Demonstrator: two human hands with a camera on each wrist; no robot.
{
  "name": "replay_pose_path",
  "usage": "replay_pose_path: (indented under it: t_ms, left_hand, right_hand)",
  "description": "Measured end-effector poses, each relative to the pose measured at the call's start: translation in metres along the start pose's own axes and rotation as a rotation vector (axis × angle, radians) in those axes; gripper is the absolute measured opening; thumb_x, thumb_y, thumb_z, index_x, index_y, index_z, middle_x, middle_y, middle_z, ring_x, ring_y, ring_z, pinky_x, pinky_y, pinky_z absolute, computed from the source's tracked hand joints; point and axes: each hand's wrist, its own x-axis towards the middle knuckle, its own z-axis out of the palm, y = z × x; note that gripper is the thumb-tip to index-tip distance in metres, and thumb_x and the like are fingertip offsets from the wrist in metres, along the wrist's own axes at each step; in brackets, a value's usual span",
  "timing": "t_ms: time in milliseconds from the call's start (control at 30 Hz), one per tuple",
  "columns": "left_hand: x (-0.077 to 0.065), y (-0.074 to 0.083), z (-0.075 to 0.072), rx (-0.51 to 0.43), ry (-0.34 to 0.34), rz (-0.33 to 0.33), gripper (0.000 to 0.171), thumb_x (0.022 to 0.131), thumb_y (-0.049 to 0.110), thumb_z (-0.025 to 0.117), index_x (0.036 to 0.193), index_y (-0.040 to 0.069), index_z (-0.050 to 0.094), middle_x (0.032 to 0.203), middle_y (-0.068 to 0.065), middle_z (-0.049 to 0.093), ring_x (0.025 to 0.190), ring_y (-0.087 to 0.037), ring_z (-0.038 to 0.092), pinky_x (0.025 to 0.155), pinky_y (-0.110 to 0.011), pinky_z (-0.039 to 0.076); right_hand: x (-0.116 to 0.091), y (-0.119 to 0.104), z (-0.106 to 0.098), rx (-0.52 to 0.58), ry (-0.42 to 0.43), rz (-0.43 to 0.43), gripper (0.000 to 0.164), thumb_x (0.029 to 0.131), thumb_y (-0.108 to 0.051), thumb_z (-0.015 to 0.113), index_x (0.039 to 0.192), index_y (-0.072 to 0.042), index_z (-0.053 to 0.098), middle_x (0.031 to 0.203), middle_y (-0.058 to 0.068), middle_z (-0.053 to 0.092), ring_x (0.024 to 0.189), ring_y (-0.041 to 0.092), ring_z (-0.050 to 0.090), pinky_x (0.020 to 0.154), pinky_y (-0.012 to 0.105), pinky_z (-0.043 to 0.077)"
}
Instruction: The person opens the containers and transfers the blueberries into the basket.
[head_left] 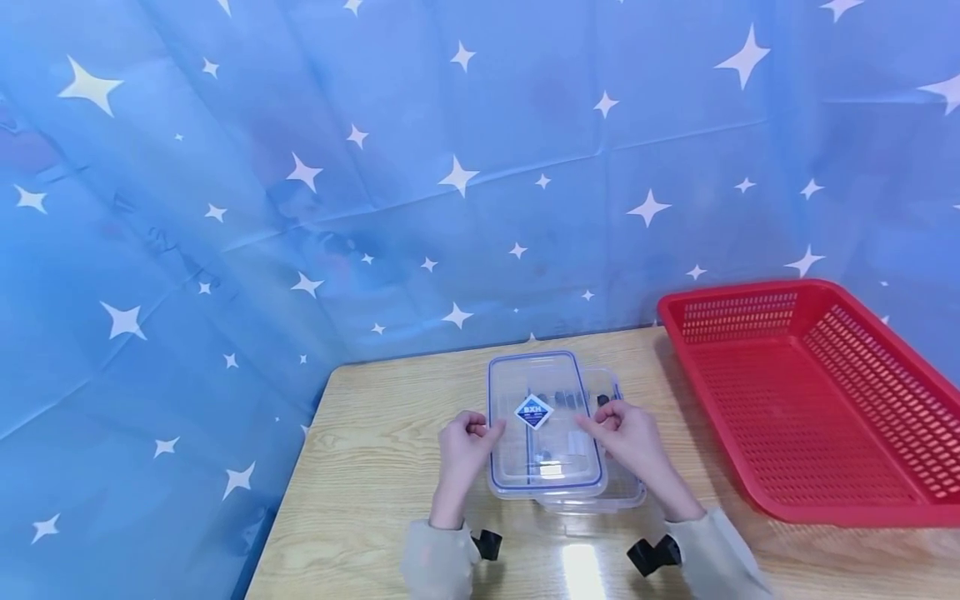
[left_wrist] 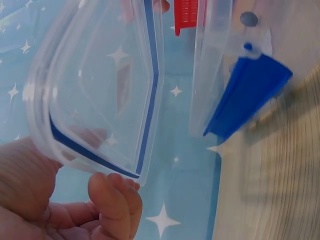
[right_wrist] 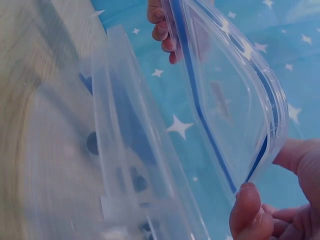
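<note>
A clear plastic lid (head_left: 510, 375) with a blue seal round its edge and a blue-and-white diamond sticker (head_left: 534, 412) is pinched at both sides. My left hand (head_left: 462, 450) grips its left edge between thumb and fingers. At the right edge, my right hand (head_left: 633, 435) pinches it the same way. Beneath the lid, offset to the right, stands a clear plastic container (head_left: 626, 492). Both wrist views show a gap between lid and container. Inside the container are a blue divider (left_wrist: 250, 95) and several small dark round pieces (right_wrist: 93, 143), blurred through the plastic.
A large red plastic basket (head_left: 825, 433) with perforated sides stands on the right of the wooden table (head_left: 360, 467). A blue curtain (head_left: 390, 208) with white stars hangs behind and to the left. Black wrist mounts (head_left: 489, 545) stick out from the sleeves.
</note>
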Motion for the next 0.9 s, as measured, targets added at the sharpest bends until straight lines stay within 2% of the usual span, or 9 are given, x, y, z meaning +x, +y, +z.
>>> replay_pose_path:
  t_ms: [200, 400, 567, 733, 900]
  left_hand:
    - [0.000, -0.007, -0.014, 0.011, 0.024, 0.000, 0.023, 0.074, 0.014, 0.077, 0.080, -0.004, 0.063, 0.065, -0.003, 0.057, 0.057, -0.008, 0.047, 0.050, -0.018, 0.041]
    - [-0.001, -0.014, -0.030, 0.017, 0.042, -0.016, 0.023, 0.074, 0.013, 0.077, 0.080, -0.005, 0.064, 0.065, -0.004, 0.057, 0.057, -0.008, 0.048, 0.051, -0.018, 0.042]
    - [-0.002, -0.022, -0.044, 0.018, 0.063, -0.028, 0.022, 0.075, 0.014, 0.077, 0.080, -0.005, 0.064, 0.065, -0.004, 0.058, 0.057, -0.007, 0.048, 0.051, -0.017, 0.042]
    - [-0.005, -0.031, -0.057, -0.010, 0.079, -0.067, 0.025, 0.075, 0.015, 0.076, 0.083, -0.006, 0.065, 0.068, -0.004, 0.059, 0.058, -0.007, 0.049, 0.051, -0.017, 0.042]
    - [-0.008, -0.039, -0.069, -0.034, 0.097, -0.117, 0.027, 0.075, 0.016, 0.077, 0.086, -0.007, 0.065, 0.071, -0.005, 0.060, 0.060, -0.008, 0.051, 0.052, -0.017, 0.044]
  right_hand:
    - [0.001, -0.007, 0.014, 0.038, -0.049, 0.040, 0.030, 0.083, -0.026, 0.072, 0.081, 0.000, 0.058, 0.057, 0.002, 0.051, 0.045, 0.016, 0.053, 0.041, 0.022, 0.039]
    - [0.000, -0.016, 0.028, 0.045, -0.060, 0.026, 0.025, 0.082, -0.021, 0.072, 0.081, 0.000, 0.060, 0.056, 0.002, 0.052, 0.045, 0.014, 0.053, 0.041, 0.022, 0.043]
    - [-0.001, -0.024, 0.039, 0.034, -0.065, 0.009, 0.025, 0.081, -0.023, 0.074, 0.080, -0.001, 0.061, 0.055, 0.001, 0.053, 0.043, 0.014, 0.052, 0.039, 0.021, 0.038]
    - [-0.002, -0.030, 0.054, 0.110, -0.101, 0.047, 0.024, 0.081, -0.020, 0.073, 0.080, -0.001, 0.059, 0.055, 0.000, 0.051, 0.044, 0.017, 0.053, 0.039, 0.020, 0.038]
    - [-0.004, -0.036, 0.067, 0.154, -0.093, 0.031, 0.022, 0.079, -0.016, 0.075, 0.078, -0.001, 0.058, 0.054, 0.000, 0.049, 0.043, 0.015, 0.050, 0.040, 0.020, 0.040]
